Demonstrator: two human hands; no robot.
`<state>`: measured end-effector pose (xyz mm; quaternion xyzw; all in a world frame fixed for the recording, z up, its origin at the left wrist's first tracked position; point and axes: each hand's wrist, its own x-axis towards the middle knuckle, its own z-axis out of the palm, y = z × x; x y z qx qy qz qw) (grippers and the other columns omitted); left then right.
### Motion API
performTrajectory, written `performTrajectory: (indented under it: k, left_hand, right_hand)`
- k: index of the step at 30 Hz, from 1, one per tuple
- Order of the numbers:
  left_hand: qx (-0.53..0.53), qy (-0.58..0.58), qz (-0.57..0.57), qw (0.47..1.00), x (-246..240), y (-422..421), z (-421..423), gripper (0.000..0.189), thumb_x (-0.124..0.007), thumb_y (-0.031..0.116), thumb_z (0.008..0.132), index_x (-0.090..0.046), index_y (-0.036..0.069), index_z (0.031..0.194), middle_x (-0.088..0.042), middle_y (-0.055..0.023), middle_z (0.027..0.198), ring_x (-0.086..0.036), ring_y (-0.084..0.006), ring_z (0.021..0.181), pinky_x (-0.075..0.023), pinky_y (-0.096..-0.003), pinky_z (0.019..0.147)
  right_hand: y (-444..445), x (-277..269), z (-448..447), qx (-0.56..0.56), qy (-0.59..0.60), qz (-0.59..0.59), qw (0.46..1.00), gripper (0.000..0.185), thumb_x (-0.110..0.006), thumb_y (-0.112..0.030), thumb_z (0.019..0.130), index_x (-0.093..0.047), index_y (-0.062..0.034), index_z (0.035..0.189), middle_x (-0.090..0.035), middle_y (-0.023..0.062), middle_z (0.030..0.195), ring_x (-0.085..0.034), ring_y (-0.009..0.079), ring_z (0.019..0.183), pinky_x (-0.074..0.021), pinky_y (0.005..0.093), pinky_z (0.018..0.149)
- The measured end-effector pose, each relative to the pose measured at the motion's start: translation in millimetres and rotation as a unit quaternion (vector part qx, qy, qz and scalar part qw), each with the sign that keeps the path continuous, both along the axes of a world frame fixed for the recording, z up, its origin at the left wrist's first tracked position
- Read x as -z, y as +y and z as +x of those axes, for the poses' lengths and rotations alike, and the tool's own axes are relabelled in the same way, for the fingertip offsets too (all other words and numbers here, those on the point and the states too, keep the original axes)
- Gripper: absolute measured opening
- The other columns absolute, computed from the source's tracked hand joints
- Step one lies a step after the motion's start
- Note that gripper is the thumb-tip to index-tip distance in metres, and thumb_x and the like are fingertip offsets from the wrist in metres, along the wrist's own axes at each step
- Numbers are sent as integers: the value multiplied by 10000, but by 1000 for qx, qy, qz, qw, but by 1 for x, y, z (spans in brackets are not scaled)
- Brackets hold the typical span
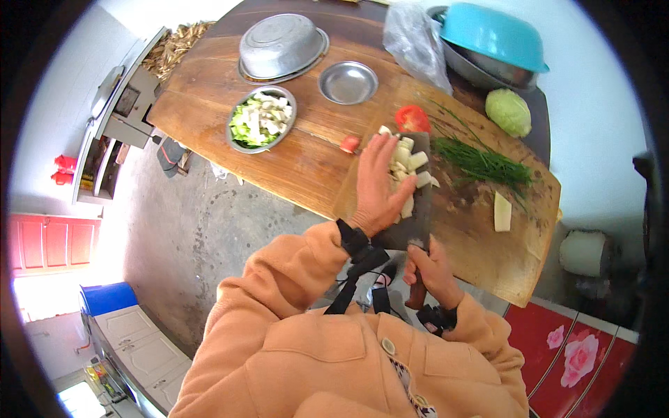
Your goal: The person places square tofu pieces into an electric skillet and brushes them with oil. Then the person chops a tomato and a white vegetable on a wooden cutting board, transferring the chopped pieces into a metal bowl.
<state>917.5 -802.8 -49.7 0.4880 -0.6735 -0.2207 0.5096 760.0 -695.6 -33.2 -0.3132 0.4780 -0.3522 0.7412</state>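
My right hand grips the wooden handle of a cleaver. The broad dark blade lies flat, with a heap of pale chopped vegetable pieces on it. Over the blade's left side my left hand is spread, thumb apart, its palm side against the pieces and partly hiding them. A cut tomato sits just beyond the blade's tip, and a smaller tomato piece lies left of it. Right of the cleaver are a bunch of thin green herbs and a pale vegetable slice on the wooden cutting board.
On the wooden table stand a metal bowl of chopped vegetables, a small metal dish and an overturned metal basin. A plastic bag, a turquoise basin and a cabbage are at the back right.
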Motion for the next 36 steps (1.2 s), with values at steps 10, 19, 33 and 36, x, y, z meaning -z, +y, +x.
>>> performTrajectory:
  k: [10, 19, 33, 36]
  left_hand:
    - [-89, -7, 42, 995, -1, -93, 205, 622, -653, 249, 807, -414, -23, 1313, -416, -239, 1336, -391, -382, 1248, -294, -413, 1068]
    - [41, -186, -18, 982, 12, -106, 267, 675, -668, 394, 772, -442, 105, 1338, -357, -181, 1406, -265, -362, 1350, -112, -524, 1118]
    - [111, -279, -106, 948, 28, -145, 281, 322, -655, 248, 807, -560, 118, 1085, -523, -66, 1204, -410, -257, 1257, -249, -472, 1082]
    - [101, -271, -115, 950, 33, -149, 279, 305, -663, 225, 799, -555, 101, 1056, -526, -82, 1181, -428, -266, 1231, -276, -460, 1062]
  right_hand:
    - [-120, 11, 188, -97, -89, 3, 991, 80, -499, -111, 943, -424, -95, 965, -450, 10, 621, -462, 122, 459, -406, 296, 436]
    - [-147, 18, 245, -60, -68, 64, 994, 71, -489, -86, 924, -423, -72, 946, -461, 26, 623, -478, 134, 452, -424, 300, 422]
    - [-147, 9, 241, -66, -20, 80, 994, 90, -497, -101, 939, -410, -91, 960, -450, 18, 622, -451, 123, 453, -399, 289, 427]
    - [-144, 9, 234, -66, -18, 70, 995, 96, -503, -105, 938, -410, -93, 961, -453, 18, 622, -455, 124, 454, -402, 293, 428]
